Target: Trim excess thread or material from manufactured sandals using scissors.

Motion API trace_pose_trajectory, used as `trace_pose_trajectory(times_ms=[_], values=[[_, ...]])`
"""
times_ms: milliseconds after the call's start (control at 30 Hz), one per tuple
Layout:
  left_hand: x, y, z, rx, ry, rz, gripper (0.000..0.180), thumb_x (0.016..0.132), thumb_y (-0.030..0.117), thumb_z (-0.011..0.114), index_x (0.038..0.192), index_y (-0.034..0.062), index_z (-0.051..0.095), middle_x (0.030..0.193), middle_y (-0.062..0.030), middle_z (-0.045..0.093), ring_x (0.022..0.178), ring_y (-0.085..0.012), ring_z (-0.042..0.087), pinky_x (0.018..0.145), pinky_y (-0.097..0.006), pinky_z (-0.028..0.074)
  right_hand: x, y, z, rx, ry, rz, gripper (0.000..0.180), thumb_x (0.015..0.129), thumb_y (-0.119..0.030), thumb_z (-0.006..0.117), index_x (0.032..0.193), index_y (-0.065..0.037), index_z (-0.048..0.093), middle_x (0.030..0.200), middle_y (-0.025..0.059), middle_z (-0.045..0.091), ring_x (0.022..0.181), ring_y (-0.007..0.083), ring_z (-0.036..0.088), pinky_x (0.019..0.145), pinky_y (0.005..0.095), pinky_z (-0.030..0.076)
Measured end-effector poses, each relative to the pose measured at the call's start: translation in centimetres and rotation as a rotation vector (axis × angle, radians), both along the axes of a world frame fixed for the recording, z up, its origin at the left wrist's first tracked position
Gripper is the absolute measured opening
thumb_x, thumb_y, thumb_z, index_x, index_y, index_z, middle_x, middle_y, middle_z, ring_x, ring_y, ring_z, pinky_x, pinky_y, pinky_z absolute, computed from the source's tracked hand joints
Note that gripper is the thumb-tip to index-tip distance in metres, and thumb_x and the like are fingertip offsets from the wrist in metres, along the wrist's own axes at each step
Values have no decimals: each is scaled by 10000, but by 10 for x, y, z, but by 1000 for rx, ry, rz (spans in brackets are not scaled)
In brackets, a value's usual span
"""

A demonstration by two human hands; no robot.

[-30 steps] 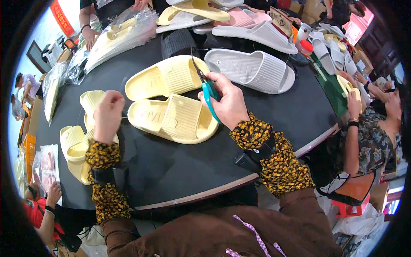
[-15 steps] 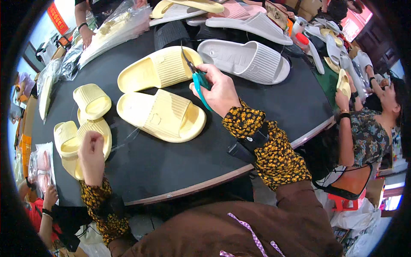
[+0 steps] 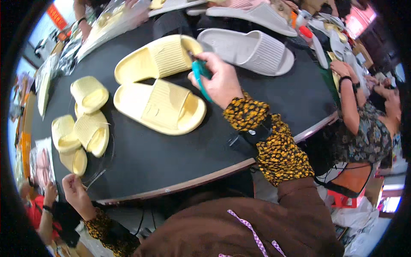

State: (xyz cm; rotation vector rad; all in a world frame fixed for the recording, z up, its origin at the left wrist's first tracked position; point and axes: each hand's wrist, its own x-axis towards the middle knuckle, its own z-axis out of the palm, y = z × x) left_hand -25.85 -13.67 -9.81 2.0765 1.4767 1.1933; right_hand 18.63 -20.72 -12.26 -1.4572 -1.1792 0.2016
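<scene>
My right hand (image 3: 220, 79) grips a pair of scissors (image 3: 198, 70) with teal handles. Their dark blades point away over a large pale yellow slide slipper (image 3: 156, 59). Just nearer lies its matching yellow slipper (image 3: 160, 107). At the table's near left edge, my left hand (image 3: 77, 192) is closed in a pinch on a thin clear plastic strand (image 3: 95, 179). Beyond it, several small yellow slippers (image 3: 90, 130) lie bunched together, some overlapping. A fine loop of the strand seems to run beside them.
A grey slipper (image 3: 248, 51) lies behind the scissors, with more slippers (image 3: 252, 17) piled at the far edge. Bagged yellow slippers (image 3: 111, 30) are at the far left. A co-worker (image 3: 364, 124) works on the right, another person (image 3: 40, 210) at the left.
My left hand has drawn back from the small slippers toward the table edge, with the strand now showing at its fingers. The right hand and scissors stay near the large yellow slippers.
</scene>
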Motion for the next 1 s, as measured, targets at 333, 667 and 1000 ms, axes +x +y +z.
trace_pose_trajectory(times_ms=[333,667,1000], values=[[-161,-27,-113,-120,89,801,146,849,164,595,893,24,592,716,-10,553,610,-79,500,541,-235,408,-3,-10,6,-189,141,46,413,801,-126,659,1162,-6,497,776,12,586,573,34,483,476,170,377],[-213,-84,-275,-528,497,712,294,738,214,651,946,11,615,783,-169,637,772,-319,628,683,-375,489,-4,-14,3,-231,178,35,418,793,-90,663,1149,34,483,750,-1,558,569,23,462,482,167,360],[-125,-63,-129,-763,521,58,238,809,178,533,786,-42,619,658,-128,620,650,-251,628,638,-313,486,-9,-10,10,-187,208,106,370,795,-36,647,1124,28,491,737,-4,544,618,28,478,534,170,379]])
